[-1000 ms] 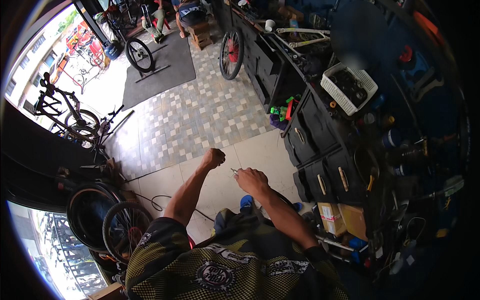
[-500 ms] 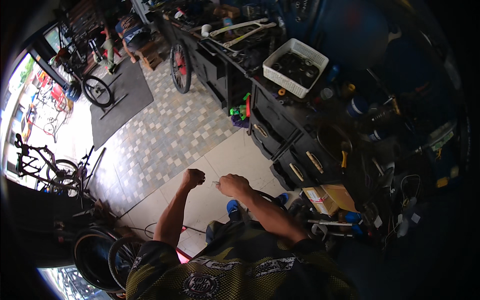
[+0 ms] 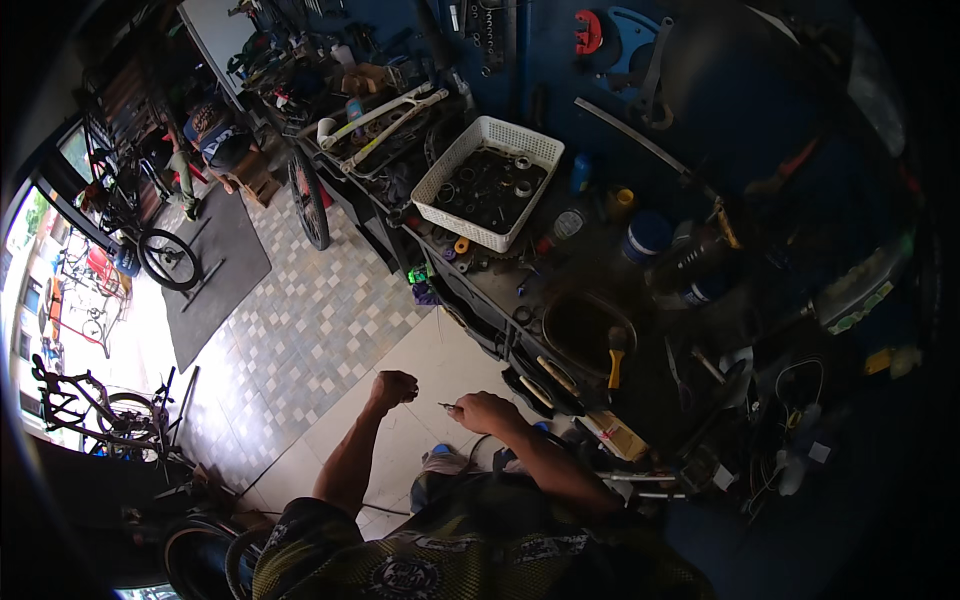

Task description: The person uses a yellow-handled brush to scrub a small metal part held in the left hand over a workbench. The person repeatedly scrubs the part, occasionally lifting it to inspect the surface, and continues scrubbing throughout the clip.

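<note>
Head view: slim piece [image 3: 447, 406] above smooth pale tiles [image 3: 455, 345]

Fingers of the right hand [image 3: 484, 411] pinch the slim piece, which juts toward the left hand [image 3: 396, 388], just apart; its material is too small to tell. The left fingers curl inward, and whether they grip anything I cannot tell. On the dark bench [image 3: 500, 287], a rectangular, perforated white basket [image 3: 458, 229] holds round rings [image 3: 523, 187]; a yellow-handled brush [image 3: 615, 370] leans at an oval bowl [image 3: 575, 330].
</note>
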A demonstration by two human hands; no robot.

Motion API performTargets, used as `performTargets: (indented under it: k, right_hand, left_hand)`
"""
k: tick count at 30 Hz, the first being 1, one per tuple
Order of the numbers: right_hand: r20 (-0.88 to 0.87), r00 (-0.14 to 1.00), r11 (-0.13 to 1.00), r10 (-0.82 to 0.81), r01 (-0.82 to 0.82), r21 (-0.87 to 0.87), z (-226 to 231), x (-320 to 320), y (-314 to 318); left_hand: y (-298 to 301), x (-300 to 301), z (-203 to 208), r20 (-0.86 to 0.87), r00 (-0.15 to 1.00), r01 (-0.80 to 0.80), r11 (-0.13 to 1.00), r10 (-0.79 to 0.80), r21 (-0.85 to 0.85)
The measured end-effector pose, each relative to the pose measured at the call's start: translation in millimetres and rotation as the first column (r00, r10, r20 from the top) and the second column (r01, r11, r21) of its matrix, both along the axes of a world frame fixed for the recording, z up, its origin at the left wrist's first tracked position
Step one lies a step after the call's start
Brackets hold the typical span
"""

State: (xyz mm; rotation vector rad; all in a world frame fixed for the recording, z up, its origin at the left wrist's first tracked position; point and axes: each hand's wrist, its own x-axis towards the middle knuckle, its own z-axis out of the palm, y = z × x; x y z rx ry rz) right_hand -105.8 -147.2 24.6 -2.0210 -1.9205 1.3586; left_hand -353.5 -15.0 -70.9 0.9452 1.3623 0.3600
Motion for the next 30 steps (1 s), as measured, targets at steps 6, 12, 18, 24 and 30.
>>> performTargets:
  k: [6,12,18,24,30]
  right_hand:
    - [-0.141,0.981,0.991,-0.135,0.134,-0.019,-64.8,113.2,-70.6]
    - [0.026,0.88,0.874,-0.474,0.474,-0.108,-107.3,160.1,-201.7]
    - [0.208,0.679,0.677,-0.704,0.73,-0.089,-110.9,135.2,-288.2]
    - [0.025,0.154,0.153,-0.988,0.918,0.367,-70.1,92.8,-337.8]
    - [-0.144,-0.12,-0.169,-0.982,0.899,0.404,-68.9,98.2,-329.1]
  left_hand:
    - [118.9,116.2,119.7,-0.052,0.935,0.31,0.734,-0.351,0.605]
    - [277.3,208.2,199.0,-0.541,0.801,0.595,0.245,-0.257,0.765]
    - [355.4,231.7,165.5,-0.719,0.693,0.72,0.006,-0.052,0.694]
    - [361.6,249.4,230.7,-0.483,0.863,0.499,0.096,-0.151,0.861]
    - [238.7,308.8,268.6,-0.316,0.816,0.409,0.099,-0.483,0.907]
